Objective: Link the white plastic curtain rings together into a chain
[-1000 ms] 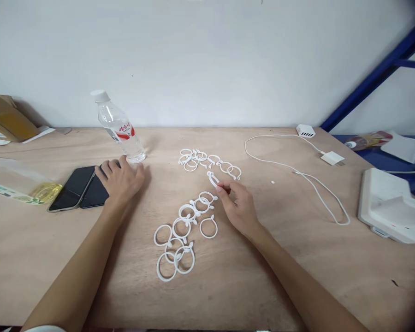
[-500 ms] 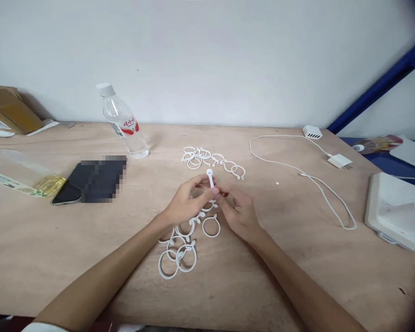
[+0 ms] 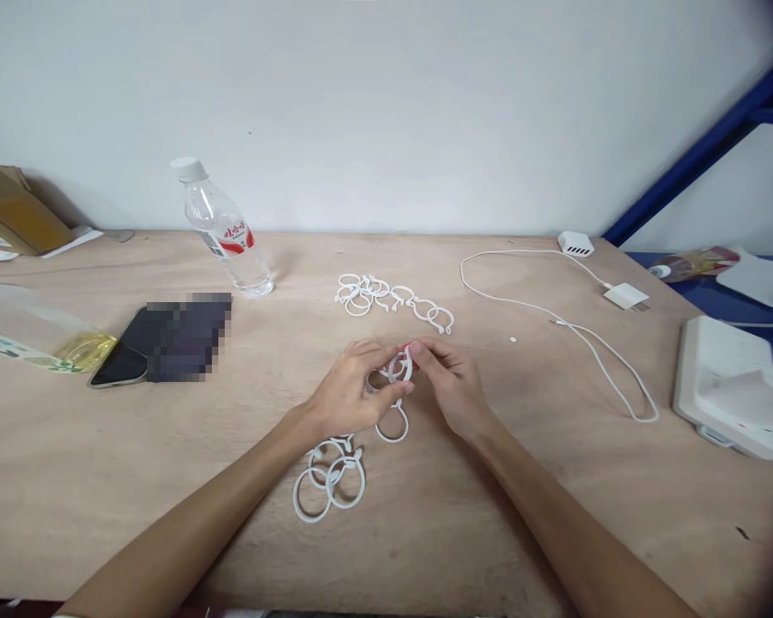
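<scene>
Between my two hands is a white plastic ring point(image 3: 408, 369), like a curtain ring with a small tab. My left hand point(image 3: 341, 395) grips its left and lower side between thumb and fingers. At the ring's upper right, the fingertips of my right hand point(image 3: 454, 382) pinch it. A small red bit point(image 3: 404, 347) shows at the fingertips; what it is I cannot make out. Another white ring point(image 3: 392, 440) lies just below my left hand, partly hidden by it. Overlapping loose rings point(image 3: 311, 520) lie nearer the front, and a group of similar rings point(image 3: 359, 313) lies beyond my hands.
On the left are a water bottle point(image 3: 232, 236), a phone point(image 3: 119, 356) beside a blurred dark patch, a clear bottle point(image 3: 26, 322) on its side and a cardboard box point(image 3: 26, 210). To the right lie a white cable point(image 3: 521, 302), a charger point(image 3: 626, 296) and a white device point(image 3: 734, 378).
The ring has turned from nearly edge-on to showing its round opening. My left hand has come lower around it, and my right fingers have moved up to its top.
</scene>
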Action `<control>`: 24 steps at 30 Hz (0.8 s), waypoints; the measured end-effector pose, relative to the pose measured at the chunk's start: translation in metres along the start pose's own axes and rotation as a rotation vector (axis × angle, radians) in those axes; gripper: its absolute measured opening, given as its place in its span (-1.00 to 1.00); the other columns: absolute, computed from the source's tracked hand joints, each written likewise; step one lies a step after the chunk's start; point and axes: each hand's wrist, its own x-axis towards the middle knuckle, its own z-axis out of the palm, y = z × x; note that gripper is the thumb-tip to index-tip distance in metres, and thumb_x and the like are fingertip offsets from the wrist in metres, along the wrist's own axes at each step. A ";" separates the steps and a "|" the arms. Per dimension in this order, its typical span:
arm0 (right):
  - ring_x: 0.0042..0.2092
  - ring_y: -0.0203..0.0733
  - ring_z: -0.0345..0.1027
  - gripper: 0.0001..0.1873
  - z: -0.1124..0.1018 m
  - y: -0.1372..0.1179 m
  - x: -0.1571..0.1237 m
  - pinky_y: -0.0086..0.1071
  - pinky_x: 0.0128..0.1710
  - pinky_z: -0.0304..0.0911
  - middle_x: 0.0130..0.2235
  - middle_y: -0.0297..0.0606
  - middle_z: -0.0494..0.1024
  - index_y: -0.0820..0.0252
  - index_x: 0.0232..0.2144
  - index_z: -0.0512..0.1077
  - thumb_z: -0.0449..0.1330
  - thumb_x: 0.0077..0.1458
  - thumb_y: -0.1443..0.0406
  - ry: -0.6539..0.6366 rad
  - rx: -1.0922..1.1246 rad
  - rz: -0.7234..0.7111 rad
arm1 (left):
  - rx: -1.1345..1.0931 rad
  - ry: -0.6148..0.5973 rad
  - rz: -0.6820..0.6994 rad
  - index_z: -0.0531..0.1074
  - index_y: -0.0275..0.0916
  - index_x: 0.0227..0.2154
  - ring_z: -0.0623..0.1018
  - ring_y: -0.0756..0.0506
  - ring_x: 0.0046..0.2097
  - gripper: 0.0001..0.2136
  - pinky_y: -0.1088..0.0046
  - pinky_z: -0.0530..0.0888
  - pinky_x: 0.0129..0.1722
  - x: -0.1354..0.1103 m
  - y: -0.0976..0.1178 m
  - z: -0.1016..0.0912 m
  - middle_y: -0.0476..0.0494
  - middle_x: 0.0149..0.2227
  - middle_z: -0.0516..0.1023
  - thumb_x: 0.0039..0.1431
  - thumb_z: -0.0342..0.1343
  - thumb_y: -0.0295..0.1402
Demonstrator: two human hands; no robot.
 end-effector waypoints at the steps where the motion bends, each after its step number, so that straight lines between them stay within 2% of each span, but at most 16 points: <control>1: -0.36 -0.22 0.39 -0.71 0.000 0.000 0.000 -0.33 -0.27 0.32 -0.41 -0.29 0.57 0.13 -0.42 0.57 0.18 0.12 0.09 0.003 0.007 0.002 | 0.012 -0.011 0.003 0.50 -0.26 -0.21 0.46 -0.09 -0.32 -0.77 0.34 0.39 -0.20 0.000 0.001 0.000 -0.09 -0.41 0.52 0.16 0.12 -0.25; 6: -0.42 -0.24 0.35 -0.71 0.000 -0.001 0.001 -0.34 -0.32 0.29 -0.49 -0.32 0.53 0.16 -0.46 0.54 0.18 0.11 0.10 0.007 0.038 0.040 | 0.079 -0.086 -0.020 0.50 -0.24 -0.31 0.48 -0.08 -0.33 -0.78 0.33 0.39 -0.16 0.001 0.002 -0.004 -0.06 -0.41 0.53 0.17 0.11 -0.19; 8: -0.38 -0.22 0.37 -0.72 0.000 -0.001 0.001 -0.34 -0.31 0.28 -0.47 -0.32 0.54 0.17 -0.46 0.54 0.18 0.11 0.11 0.006 -0.020 0.038 | 0.109 -0.135 -0.022 0.51 -0.20 -0.25 0.51 -0.12 -0.21 -0.73 0.28 0.37 -0.06 0.003 -0.003 -0.009 -0.10 -0.29 0.57 0.14 0.13 -0.12; 11: -0.32 -0.19 0.40 -0.75 0.002 0.001 -0.001 -0.32 -0.27 0.28 -0.40 -0.29 0.56 0.16 -0.42 0.55 0.16 0.14 0.16 0.005 -0.161 -0.031 | 0.153 -0.170 -0.031 0.45 -0.15 -0.02 0.43 -0.20 0.05 -0.57 0.19 0.30 0.10 0.009 -0.020 -0.021 -0.17 -0.01 0.52 0.14 0.10 -0.02; 14: -0.23 -0.16 0.42 -0.77 0.005 0.004 -0.005 -0.29 -0.20 0.29 -0.31 -0.25 0.58 0.13 -0.33 0.56 0.12 0.18 0.21 -0.065 -0.274 -0.136 | 0.320 -0.038 -0.154 0.38 -0.20 0.08 0.39 -0.24 0.07 -0.56 0.06 0.26 0.12 0.018 -0.044 -0.027 -0.25 0.04 0.47 0.27 -0.08 -0.07; 17: -0.14 -0.12 0.41 -0.79 0.006 0.006 -0.007 -0.23 -0.11 0.29 -0.22 -0.21 0.59 0.10 -0.25 0.56 0.12 0.18 0.26 -0.094 -0.362 -0.215 | 0.509 0.063 -0.211 0.35 -0.21 0.11 0.36 -0.30 0.04 -0.57 -0.01 0.29 0.08 0.023 -0.067 -0.020 -0.31 0.03 0.43 0.27 -0.05 -0.12; 19: -0.12 -0.11 0.40 -0.80 0.005 0.007 -0.007 -0.19 -0.08 0.29 -0.21 -0.20 0.59 0.10 -0.23 0.55 0.13 0.17 0.27 -0.067 -0.412 -0.241 | 0.525 0.073 -0.162 0.40 -0.23 0.03 0.37 -0.27 0.03 -0.64 0.05 0.33 0.06 0.022 -0.078 -0.012 -0.30 0.00 0.44 0.26 -0.02 -0.19; 21: -0.13 -0.12 0.40 -0.80 0.004 0.007 -0.006 -0.18 -0.07 0.29 -0.23 -0.20 0.59 0.10 -0.23 0.55 0.13 0.18 0.27 -0.037 -0.440 -0.248 | 0.471 0.092 -0.106 0.48 -0.25 -0.14 0.42 -0.22 -0.02 -0.76 0.15 0.38 0.03 0.020 -0.085 -0.006 -0.25 -0.09 0.49 0.25 0.01 -0.26; 24: -0.14 -0.12 0.40 -0.81 0.003 0.008 -0.005 -0.19 -0.06 0.29 -0.25 -0.22 0.58 0.11 -0.25 0.55 0.13 0.17 0.26 0.005 -0.445 -0.246 | 0.360 0.153 -0.081 0.47 -0.24 -0.36 0.47 -0.16 -0.12 -0.86 0.23 0.44 -0.03 0.016 -0.087 -0.004 -0.18 -0.24 0.52 0.21 0.07 -0.31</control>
